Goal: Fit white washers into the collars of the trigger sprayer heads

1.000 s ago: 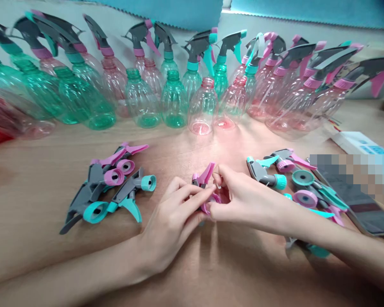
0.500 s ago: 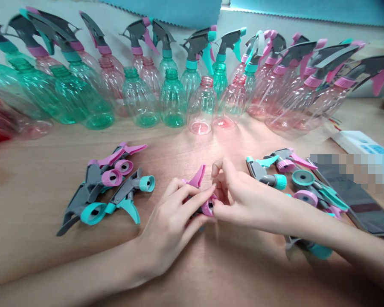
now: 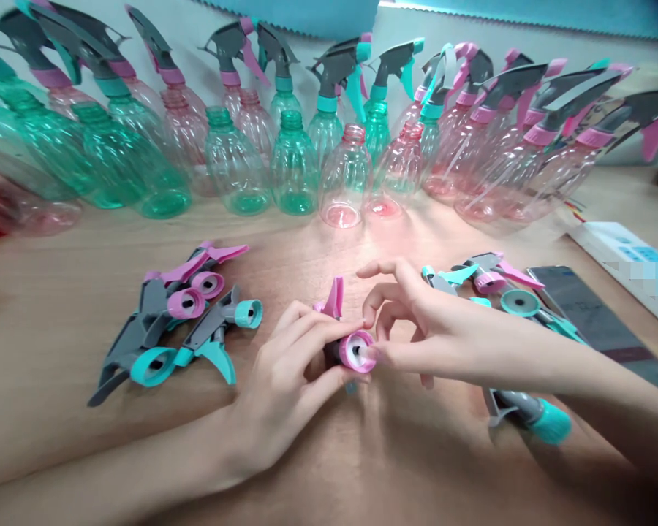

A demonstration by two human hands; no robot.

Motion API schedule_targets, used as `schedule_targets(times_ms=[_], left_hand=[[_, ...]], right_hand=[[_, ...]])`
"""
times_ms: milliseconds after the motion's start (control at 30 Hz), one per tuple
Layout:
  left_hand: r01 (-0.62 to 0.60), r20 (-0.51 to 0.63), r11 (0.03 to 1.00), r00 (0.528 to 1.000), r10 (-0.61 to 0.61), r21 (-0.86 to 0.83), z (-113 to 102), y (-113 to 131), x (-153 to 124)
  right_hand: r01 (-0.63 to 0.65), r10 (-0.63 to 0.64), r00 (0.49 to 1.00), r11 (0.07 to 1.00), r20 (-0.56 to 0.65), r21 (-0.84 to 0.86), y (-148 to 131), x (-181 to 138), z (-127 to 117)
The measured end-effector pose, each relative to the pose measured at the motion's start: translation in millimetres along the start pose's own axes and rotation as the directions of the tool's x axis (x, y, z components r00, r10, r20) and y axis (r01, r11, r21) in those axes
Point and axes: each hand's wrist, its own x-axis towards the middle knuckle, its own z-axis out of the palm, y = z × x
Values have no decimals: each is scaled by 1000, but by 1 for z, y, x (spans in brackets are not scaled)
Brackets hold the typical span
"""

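Note:
My left hand [image 3: 285,380] is closed around a grey spray trigger head with a pink screw collar [image 3: 365,363] and a pink trigger [image 3: 335,298]. The collar's opening faces right, and a white ring with a dark hole shows inside it. Much of the grey body is hidden behind my left fingers. My right hand [image 3: 422,321] is at the collar's right side, its thumb tip touching the rim or the white ring. Its other fingers are bent and spread apart above, with nothing seen between them.
Several loose trigger heads lie at left [image 3: 205,332] and at right [image 3: 520,301]. Clear pink and green bottles [image 3: 344,179] line the back, some uncapped, others with trigger heads fitted. A phone [image 3: 597,321] and a white power strip [image 3: 619,252] lie on the right.
My right fingers have opened and lifted from the collar, while the thumb stays at it. The collar has turned more toward the camera, and its white inside now shows.

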Motion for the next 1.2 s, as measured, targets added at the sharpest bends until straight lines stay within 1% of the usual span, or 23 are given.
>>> schedule_targets(times_ms=[133, 333, 500, 567, 633, 700, 800, 933, 1033, 1100, 1200], left_hand=[[-27, -8, 1000, 1000, 27, 10, -1, 1, 1], [-37, 21, 999, 999, 37, 24, -1, 0, 0], [-50, 35, 998, 998, 48, 50, 0, -3, -1], [-47, 36, 997, 998, 45, 62, 0, -3, -1], [-60, 42, 995, 997, 57, 75, -1, -3, 0], [-86, 52, 993, 995, 82, 84, -1, -2, -1], [-124, 50, 989, 992, 120, 81, -1, -1, -2], [-177, 29, 981, 984, 175, 86, 0, 0, -2], [-201, 28, 975, 980, 199, 95, 0, 1, -1], [-208, 35, 973, 978, 205, 100, 0, 2, -1], [-203, 52, 973, 979, 198, 109, -1, 3, -1]], right_hand=[[-9, 8, 1000, 998, 19, 55, 5, 2, 4], [-20, -7, 995, 967, 104, 255, 16, 8, 8], [-27, -21, 991, 935, 131, 353, 18, 11, 9], [-35, -12, 992, 930, 124, 365, 17, 11, 13], [-41, 16, 996, 950, 83, 308, 16, 10, 17], [-30, 28, 1000, 980, 14, 196, 14, 8, 22], [36, -34, 996, 999, -86, 24, 12, 3, 27], [89, -106, 985, 988, -136, -128, 13, -3, 31], [111, -144, 979, 970, -144, -217, 14, -6, 33], [92, -141, 978, 953, -153, -288, 13, -7, 34], [19, -101, 977, 919, -189, -394, 10, -11, 37]])
